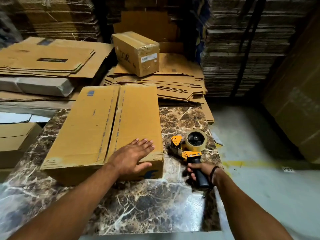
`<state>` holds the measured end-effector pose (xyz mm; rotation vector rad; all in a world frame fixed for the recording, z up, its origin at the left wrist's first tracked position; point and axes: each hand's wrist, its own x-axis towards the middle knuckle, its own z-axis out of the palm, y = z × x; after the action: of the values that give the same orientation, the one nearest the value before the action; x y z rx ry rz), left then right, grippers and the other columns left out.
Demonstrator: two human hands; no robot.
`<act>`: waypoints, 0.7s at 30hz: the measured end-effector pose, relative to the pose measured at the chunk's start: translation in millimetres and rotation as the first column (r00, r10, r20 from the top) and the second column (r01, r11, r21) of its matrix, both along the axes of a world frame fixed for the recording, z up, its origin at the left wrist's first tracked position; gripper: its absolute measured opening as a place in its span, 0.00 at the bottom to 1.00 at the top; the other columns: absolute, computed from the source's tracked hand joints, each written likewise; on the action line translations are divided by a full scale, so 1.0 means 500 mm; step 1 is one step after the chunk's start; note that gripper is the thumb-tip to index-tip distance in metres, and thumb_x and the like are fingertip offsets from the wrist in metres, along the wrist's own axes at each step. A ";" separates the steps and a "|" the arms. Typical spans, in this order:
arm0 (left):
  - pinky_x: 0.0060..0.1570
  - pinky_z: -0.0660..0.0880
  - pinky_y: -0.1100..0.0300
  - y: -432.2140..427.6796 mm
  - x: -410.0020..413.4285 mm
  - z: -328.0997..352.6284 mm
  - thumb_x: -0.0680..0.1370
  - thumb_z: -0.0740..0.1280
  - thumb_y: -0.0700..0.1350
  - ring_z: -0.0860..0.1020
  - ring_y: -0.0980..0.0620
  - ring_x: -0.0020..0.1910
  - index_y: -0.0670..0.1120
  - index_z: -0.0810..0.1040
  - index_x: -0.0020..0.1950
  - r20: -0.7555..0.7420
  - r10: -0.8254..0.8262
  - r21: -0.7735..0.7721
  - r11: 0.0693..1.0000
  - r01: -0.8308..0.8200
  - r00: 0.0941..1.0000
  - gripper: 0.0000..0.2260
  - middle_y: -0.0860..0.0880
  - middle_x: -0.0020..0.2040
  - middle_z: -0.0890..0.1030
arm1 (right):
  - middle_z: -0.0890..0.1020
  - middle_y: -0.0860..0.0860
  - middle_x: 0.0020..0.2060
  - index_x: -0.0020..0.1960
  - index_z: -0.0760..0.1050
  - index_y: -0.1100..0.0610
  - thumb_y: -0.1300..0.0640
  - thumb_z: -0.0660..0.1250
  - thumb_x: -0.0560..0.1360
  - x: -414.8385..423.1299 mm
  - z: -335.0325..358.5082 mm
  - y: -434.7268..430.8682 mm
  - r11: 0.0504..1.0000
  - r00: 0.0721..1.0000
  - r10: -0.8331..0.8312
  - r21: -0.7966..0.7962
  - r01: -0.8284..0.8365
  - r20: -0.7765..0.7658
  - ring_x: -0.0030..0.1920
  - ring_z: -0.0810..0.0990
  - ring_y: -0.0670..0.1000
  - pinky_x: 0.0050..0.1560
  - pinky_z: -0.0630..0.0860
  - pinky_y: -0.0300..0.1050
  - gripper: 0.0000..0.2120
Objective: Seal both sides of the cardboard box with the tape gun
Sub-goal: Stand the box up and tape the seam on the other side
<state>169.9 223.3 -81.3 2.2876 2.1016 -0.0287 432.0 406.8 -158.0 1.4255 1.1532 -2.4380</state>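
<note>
A long brown cardboard box (97, 125) lies on the marble table (155, 205), its two top flaps meeting in an untaped seam down the middle. My left hand (133, 155) lies flat with straight fingers on the box's near right corner. To the right of the box, an orange tape gun (188, 148) with a roll of clear tape rests on the table. My right hand (199, 171) grips its black handle.
A smaller taped box (136, 52) sits on stacks of flattened cartons (173, 87) behind the table. More flat cartons (45, 59) are piled at the left, with tall bundles of cardboard against the back. Grey floor (259, 153) with a yellow line lies to the right.
</note>
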 end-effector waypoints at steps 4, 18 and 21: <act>0.74 0.46 0.53 -0.004 -0.002 -0.001 0.73 0.36 0.70 0.46 0.54 0.75 0.53 0.44 0.74 -0.008 0.000 -0.005 1.000 0.000 1.000 0.34 0.53 0.75 0.48 | 0.72 0.51 0.22 0.33 0.68 0.58 0.51 0.70 0.69 -0.021 0.034 -0.012 0.988 0.988 -0.062 0.130 0.081 -0.140 0.21 0.71 0.49 0.24 0.71 0.39 0.15; 0.51 0.74 0.57 -0.059 -0.050 0.084 0.81 0.58 0.45 0.79 0.45 0.53 0.40 0.76 0.62 0.943 0.163 -0.319 0.698 -0.641 -0.291 0.14 0.42 0.54 0.81 | 0.75 0.53 0.26 0.41 0.71 0.61 0.64 0.72 0.71 -0.217 0.285 -0.132 0.712 0.909 0.386 0.678 -0.185 -0.158 0.22 0.74 0.51 0.27 0.75 0.42 0.09; 0.56 0.73 0.44 -0.124 -0.110 0.114 0.80 0.53 0.41 0.80 0.39 0.51 0.37 0.73 0.63 0.706 0.144 -0.541 0.742 -0.397 -0.694 0.16 0.36 0.54 0.80 | 0.78 0.55 0.30 0.47 0.72 0.65 0.61 0.75 0.68 -0.292 0.307 -0.188 0.644 0.885 0.456 0.721 -0.254 -0.096 0.23 0.75 0.51 0.29 0.75 0.43 0.15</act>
<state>115.0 161.3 -24.0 0.1296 1.2042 1.6209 286.0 312.9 -4.4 0.8053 2.3466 -2.0116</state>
